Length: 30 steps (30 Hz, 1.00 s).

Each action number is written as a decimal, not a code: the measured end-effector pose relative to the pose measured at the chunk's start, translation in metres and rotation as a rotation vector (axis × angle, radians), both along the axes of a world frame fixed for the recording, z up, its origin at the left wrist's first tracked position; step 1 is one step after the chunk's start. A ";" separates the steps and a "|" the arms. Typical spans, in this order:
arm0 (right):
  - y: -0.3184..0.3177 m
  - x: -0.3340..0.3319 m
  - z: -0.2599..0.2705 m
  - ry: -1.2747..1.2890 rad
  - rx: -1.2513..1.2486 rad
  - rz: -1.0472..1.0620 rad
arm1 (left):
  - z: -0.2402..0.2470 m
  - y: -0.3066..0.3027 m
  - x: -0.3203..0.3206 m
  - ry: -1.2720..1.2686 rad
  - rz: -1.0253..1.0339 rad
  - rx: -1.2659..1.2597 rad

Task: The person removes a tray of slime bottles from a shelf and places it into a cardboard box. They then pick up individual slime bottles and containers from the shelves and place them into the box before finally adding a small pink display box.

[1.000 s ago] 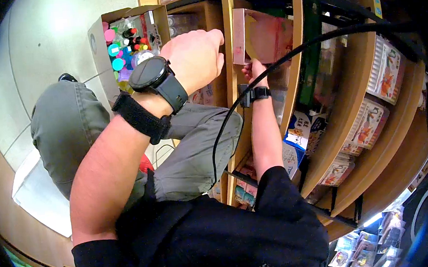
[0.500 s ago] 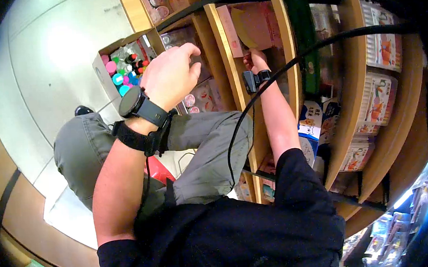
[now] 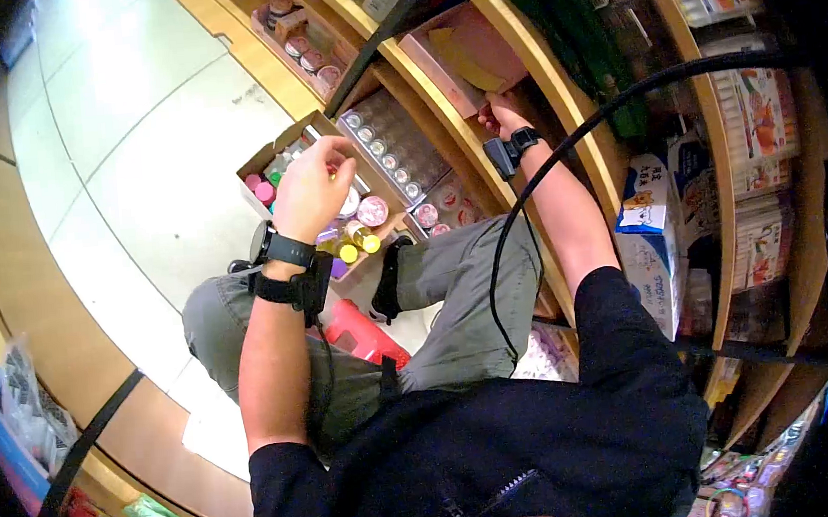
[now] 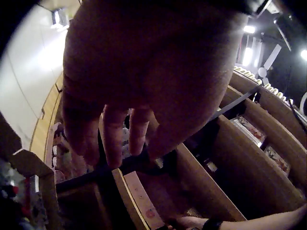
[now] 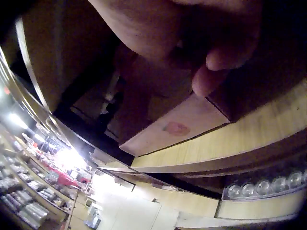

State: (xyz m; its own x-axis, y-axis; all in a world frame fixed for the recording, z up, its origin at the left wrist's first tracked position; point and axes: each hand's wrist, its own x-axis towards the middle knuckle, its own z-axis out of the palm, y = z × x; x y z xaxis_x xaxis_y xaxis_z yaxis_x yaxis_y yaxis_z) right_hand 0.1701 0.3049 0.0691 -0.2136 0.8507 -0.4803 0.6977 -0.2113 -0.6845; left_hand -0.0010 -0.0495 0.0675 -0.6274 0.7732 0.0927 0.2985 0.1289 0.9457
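Observation:
Over the open carton (image 3: pixel 280 141) of colourful bottles and jars hovers my left hand (image 3: pixel 312 194), its fingers loosely bent and holding nothing. In the left wrist view this hand (image 4: pixel 148 67) hangs with relaxed fingers. A pink open box (image 3: pixel 433 73) with a yellow piece inside lies in a shelf compartment. My right hand (image 3: pixel 504 116) grips the box's near end. The right wrist view shows fingers of this hand (image 5: pixel 206 48) at a corner of the pink box (image 5: pixel 165 127); part of the grip is dark there.
Wooden shelf dividers (image 3: pixel 555 80) hold packaged goods, including a blue and white pack (image 3: pixel 647 233). Clear-lidded containers (image 3: pixel 377 148) sit beside the carton. A black cable (image 3: pixel 614 96) crosses the view. Below are my knees and a red item (image 3: pixel 367 337).
The head view has turned, showing more floor and carton. My left hand has moved away from the shelf edge to over the carton. My right hand stays at the pink box.

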 end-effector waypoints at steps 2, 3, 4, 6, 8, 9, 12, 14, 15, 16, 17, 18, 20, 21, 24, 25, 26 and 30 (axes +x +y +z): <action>-0.019 -0.008 0.015 0.092 0.039 -0.038 | 0.000 -0.002 -0.002 -0.048 -0.020 -0.016; -0.021 -0.006 0.013 0.142 0.061 -0.004 | 0.001 -0.003 -0.002 -0.035 -0.009 -0.038; -0.022 -0.003 0.010 0.191 0.080 0.028 | 0.001 -0.006 -0.001 -0.023 0.001 -0.064; -0.022 0.004 0.006 0.232 -0.064 0.009 | -0.005 -0.009 -0.005 -0.086 -0.017 -0.043; -0.037 0.011 0.003 0.337 0.064 -0.116 | -0.010 -0.013 -0.012 -0.006 0.004 -0.083; -0.046 0.015 0.008 0.204 0.061 -0.132 | -0.015 -0.013 -0.016 -0.032 0.015 -0.086; -0.115 0.028 -0.006 0.379 0.222 0.183 | -0.025 -0.017 -0.033 -0.016 0.025 -0.142; -0.149 0.028 -0.014 0.183 0.020 0.556 | -0.012 -0.020 -0.044 0.066 0.043 -0.105; -0.164 0.033 -0.030 0.095 -0.080 0.760 | -0.010 -0.021 -0.042 0.062 0.074 -0.135; -0.171 0.035 -0.056 0.017 -0.105 0.879 | -0.015 -0.018 -0.044 -0.015 0.101 -0.119; -0.176 0.033 -0.079 0.008 0.053 1.049 | -0.019 -0.019 -0.045 -0.032 0.084 -0.091; -0.184 0.031 -0.093 0.017 0.173 1.104 | -0.020 -0.018 -0.046 -0.045 0.067 -0.059; -0.204 0.026 -0.116 -0.106 0.287 1.066 | -0.013 -0.018 -0.038 -0.022 0.057 -0.119; -0.210 0.026 -0.133 -0.151 0.351 1.120 | -0.011 -0.018 -0.035 0.000 0.052 -0.169; -0.232 0.031 -0.167 -0.228 0.507 1.155 | -0.009 -0.018 -0.034 -0.007 0.044 -0.194; -0.241 0.032 -0.160 -0.244 0.510 1.136 | -0.008 -0.016 -0.033 -0.010 0.053 -0.198; -0.248 0.031 -0.153 -0.261 0.514 1.114 | -0.007 -0.014 -0.033 -0.010 0.060 -0.202; -0.250 0.033 -0.160 -0.237 0.545 1.033 | -0.010 -0.014 -0.033 -0.037 0.037 -0.164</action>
